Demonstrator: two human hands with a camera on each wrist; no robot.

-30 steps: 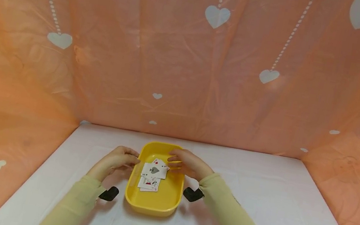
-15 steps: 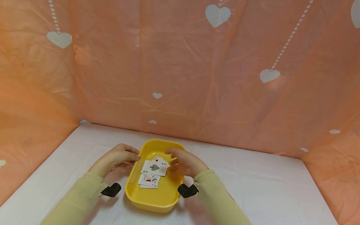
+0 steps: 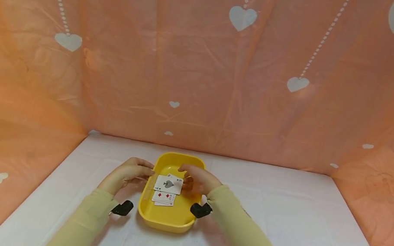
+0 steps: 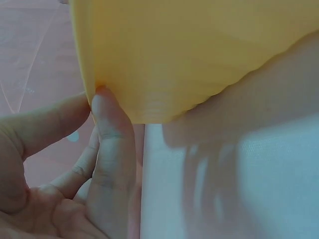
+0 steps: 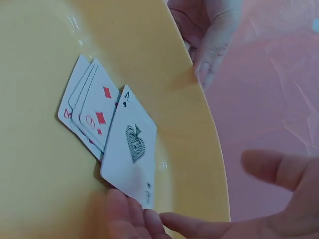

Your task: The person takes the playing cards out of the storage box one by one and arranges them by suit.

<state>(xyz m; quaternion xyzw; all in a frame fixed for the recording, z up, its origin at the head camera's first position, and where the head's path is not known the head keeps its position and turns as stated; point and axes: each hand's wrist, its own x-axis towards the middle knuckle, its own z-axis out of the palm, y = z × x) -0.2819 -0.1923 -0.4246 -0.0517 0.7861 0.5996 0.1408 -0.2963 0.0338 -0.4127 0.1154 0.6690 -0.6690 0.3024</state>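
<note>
A yellow plastic tray point(image 3: 164, 224) holds several playing cards. The ace of spades point(image 5: 133, 142) lies on top, overlapping a small fanned stack with a diamond card point(image 5: 94, 112) uppermost. On the tray's left side, my left hand point(image 3: 127, 176) pinches the rim between thumb point(image 4: 112, 117) and finger, which the left wrist view shows close up. My right hand point(image 3: 203, 180) reaches over the right side into the tray. Its fingertips point(image 5: 117, 201) are right at the lower edge of the ace, with the thumb held apart from them.
The tray stands on a white-covered table point(image 3: 262, 222). Peach curtains point(image 3: 197, 74) with white hearts enclose the back and both sides. Each wrist carries a black camera mount point(image 3: 122, 207) below the pale yellow sleeve.
The right hand has moved slightly left, further over the tray. Below the ace, the diamond card now shows where a picture card lay before. The left hand stays on the rim.
</note>
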